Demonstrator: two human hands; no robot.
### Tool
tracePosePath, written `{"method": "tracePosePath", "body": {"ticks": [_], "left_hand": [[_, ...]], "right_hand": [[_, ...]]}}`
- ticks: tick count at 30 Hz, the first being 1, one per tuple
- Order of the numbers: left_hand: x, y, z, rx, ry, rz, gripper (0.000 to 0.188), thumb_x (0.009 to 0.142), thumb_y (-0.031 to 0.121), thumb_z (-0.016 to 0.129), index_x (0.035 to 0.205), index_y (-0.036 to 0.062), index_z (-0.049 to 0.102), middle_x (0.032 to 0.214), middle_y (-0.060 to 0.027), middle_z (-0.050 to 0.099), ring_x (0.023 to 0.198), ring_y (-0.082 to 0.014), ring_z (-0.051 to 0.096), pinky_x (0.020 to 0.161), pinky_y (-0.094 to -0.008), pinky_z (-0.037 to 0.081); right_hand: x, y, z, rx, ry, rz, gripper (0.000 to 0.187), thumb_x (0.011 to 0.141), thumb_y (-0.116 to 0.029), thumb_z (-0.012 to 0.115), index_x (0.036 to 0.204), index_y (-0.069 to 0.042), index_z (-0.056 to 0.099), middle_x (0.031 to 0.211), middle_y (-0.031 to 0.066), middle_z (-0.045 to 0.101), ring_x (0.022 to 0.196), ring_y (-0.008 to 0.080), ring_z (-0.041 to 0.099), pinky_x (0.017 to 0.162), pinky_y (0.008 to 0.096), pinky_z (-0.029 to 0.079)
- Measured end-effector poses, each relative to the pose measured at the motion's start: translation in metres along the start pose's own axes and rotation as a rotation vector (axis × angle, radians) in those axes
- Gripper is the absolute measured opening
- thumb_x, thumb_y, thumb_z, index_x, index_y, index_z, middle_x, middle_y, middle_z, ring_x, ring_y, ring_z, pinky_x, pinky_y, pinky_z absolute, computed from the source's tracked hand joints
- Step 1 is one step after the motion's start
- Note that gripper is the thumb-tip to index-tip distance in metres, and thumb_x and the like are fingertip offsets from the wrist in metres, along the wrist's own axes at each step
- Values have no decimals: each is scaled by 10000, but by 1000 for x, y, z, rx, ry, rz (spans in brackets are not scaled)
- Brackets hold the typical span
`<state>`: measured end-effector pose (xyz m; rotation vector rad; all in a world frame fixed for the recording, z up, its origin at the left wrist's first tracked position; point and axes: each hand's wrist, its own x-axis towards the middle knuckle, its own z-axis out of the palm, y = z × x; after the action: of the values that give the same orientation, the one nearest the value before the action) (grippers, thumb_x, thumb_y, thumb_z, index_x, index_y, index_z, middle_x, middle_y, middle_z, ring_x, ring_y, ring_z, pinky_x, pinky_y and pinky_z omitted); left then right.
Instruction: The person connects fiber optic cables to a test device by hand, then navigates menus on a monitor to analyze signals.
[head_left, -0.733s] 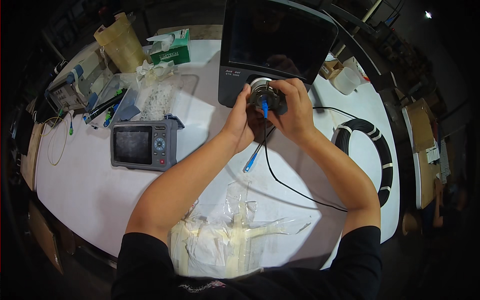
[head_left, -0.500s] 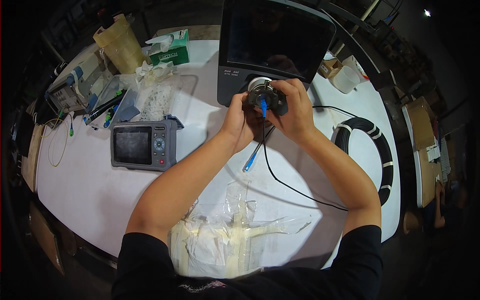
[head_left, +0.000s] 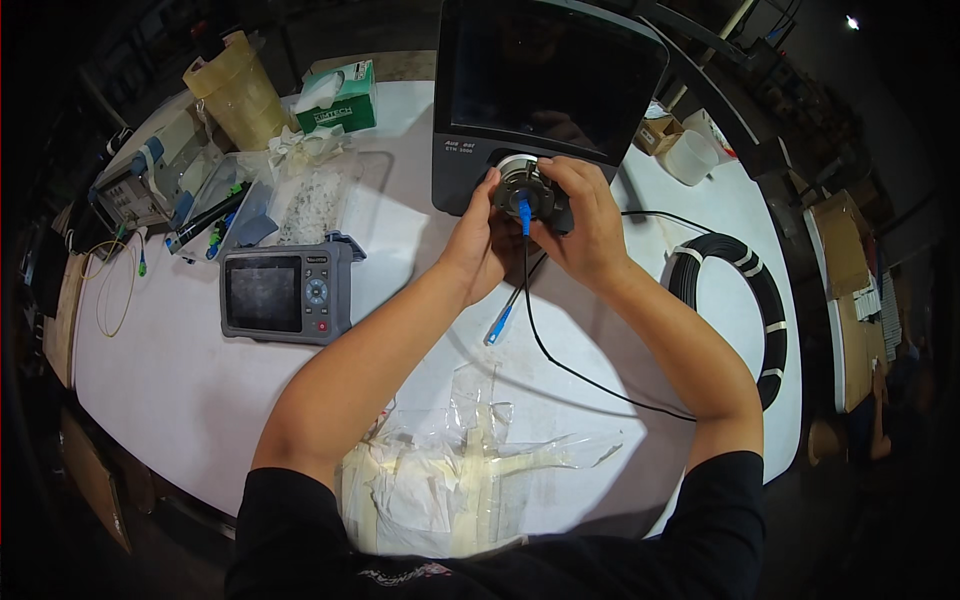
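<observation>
A blue fibre-optic connector [head_left: 525, 217] sits in the middle of a round dark metal connector mount [head_left: 519, 181], on the front of a dark screened instrument [head_left: 550, 75]. My left hand [head_left: 477, 240] is against the mount's left side, thumb pointing up along its edge, other fingers hidden behind. My right hand [head_left: 590, 222] curls around the right side, its index finger on the upper rim. A thin black cable [head_left: 545, 345] runs down from the connector and off to the right. Below my hands, a second blue connector [head_left: 497, 325] lies on the white table.
A coiled black cable [head_left: 770, 300] with white ties lies at right. At left are a grey handheld tester [head_left: 285, 293], a clear plastic tray [head_left: 330, 200], a green tissue box [head_left: 345, 108] and tape rolls [head_left: 240, 100]. Clear-taped paper [head_left: 430, 490] covers the near table. A white cup [head_left: 690, 158] stands behind.
My left thumb has risen and straightened along the mount's left edge. My right fingers have shifted slightly at the rim. The blue connector stays in the mount.
</observation>
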<state>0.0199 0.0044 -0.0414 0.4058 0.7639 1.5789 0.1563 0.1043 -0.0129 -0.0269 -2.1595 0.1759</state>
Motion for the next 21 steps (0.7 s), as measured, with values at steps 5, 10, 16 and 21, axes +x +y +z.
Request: {"method": "tracePosePath", "body": {"ticks": [5, 10, 16, 21], "left_hand": [[1, -2, -3, -11, -18, 27, 549, 1091, 605, 354, 1277, 148, 595, 1179, -69, 658, 1084, -232, 649, 985, -437, 560], [1, -2, -5, -17, -43, 36, 547, 1089, 595, 360, 1276, 134, 590, 1187, -80, 655, 1093, -235, 652, 982, -440, 565], [-1, 2, 2, -25, -13, -8, 602, 1074, 637, 366, 1276, 123, 606, 1188, -90, 671, 1105, -247, 659, 999, -462, 556], [2, 3, 0, -9, -10, -16, 653, 1047, 687, 390, 1292, 123, 608, 1204, -101, 675, 1125, -258, 657, 1033, -466, 540]], "right_hand": [[-1, 2, 1, 0, 2, -17, 756, 648, 1, 875, 1331, -62, 559, 1260, 159, 619, 1139, 391, 623, 930, 446, 547], [1, 4, 0, 7, 1, -28, 739, 651, -6, 862, 1324, -62, 564, 1250, 157, 628, 1134, 390, 627, 941, 446, 547], [5, 11, -3, 3, -5, -64, 754, 629, -2, 865, 1319, -71, 570, 1209, 136, 658, 1109, 374, 640, 926, 436, 554], [9, 15, -4, 25, -11, -72, 794, 579, 7, 892, 1305, -86, 583, 1178, 101, 682, 1090, 340, 654, 911, 418, 561]]}}
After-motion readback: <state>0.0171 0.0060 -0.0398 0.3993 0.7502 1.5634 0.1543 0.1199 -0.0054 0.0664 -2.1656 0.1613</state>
